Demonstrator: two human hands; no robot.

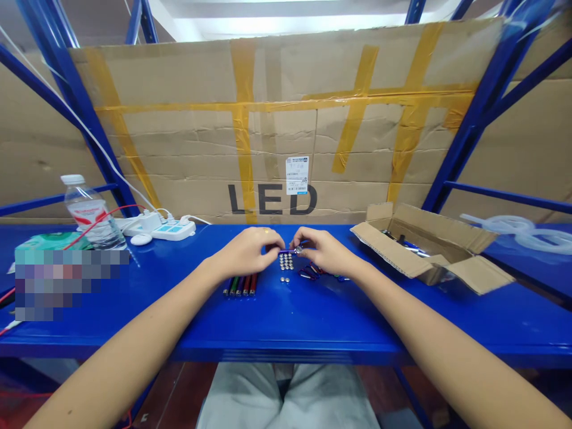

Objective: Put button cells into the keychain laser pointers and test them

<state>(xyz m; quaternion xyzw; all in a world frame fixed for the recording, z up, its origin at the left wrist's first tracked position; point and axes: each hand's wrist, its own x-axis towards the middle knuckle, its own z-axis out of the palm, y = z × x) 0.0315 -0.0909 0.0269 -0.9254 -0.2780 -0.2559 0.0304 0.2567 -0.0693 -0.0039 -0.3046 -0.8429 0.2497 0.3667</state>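
My left hand (250, 249) has its fingertips closed on one end of a slim blue-purple metal tube (288, 251). At the silver end of that tube, my right hand (326, 251) pinches with thumb and fingers. Just below it lie silver button cells (286, 262) in short rows, with two button cells (285, 279) set apart nearer me. Several coloured metal tubes (240, 286) with silver ends lie side by side, partly under my left hand. Small coloured metal clips (310, 271) are in a loose pile beside my right hand, which hides some of them.
An opened cardboard box (397, 253) with pen-like pieces stands at right, clear tubing (513, 226) beyond it. At left are a water bottle (92, 211), a power strip (174, 230) and a green packet (49, 241). A large cardboard sheet (196, 149) backs the blue table (286, 328).
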